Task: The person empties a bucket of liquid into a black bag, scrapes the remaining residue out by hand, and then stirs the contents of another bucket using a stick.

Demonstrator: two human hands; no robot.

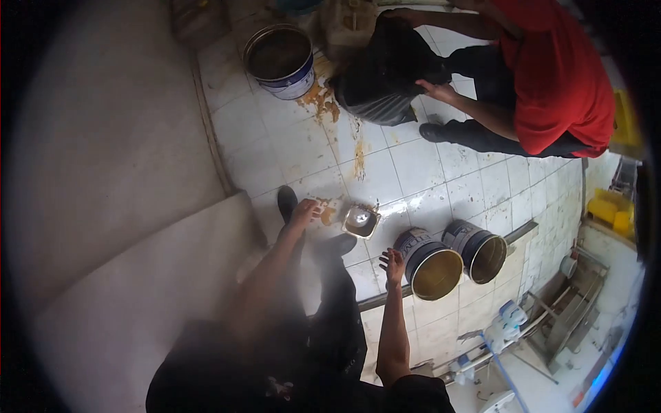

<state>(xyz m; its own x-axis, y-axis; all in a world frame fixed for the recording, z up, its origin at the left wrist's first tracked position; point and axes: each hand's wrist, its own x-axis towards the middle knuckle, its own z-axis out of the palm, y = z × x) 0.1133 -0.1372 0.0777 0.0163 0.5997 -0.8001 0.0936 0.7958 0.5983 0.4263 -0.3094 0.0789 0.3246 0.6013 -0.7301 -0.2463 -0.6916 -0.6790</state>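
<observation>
My left hand is held out over the tiled floor with its fingers apart and nothing in them. Just right of it, a small square container with a pale rim sits on the tiles, something shiny inside. My right hand hangs in the air, fingers loosely spread and bare. It is nearest to a white and blue bucket that shows a brownish inside. Beside that bucket is a second similar bucket. Whether my right hand touches the nearer bucket cannot be made out.
Across from me a person in a red shirt holds a large black bag. Another bucket and a plastic jerrycan stand at the back. Brown spill marks the tiles. A pale wall rises on the left.
</observation>
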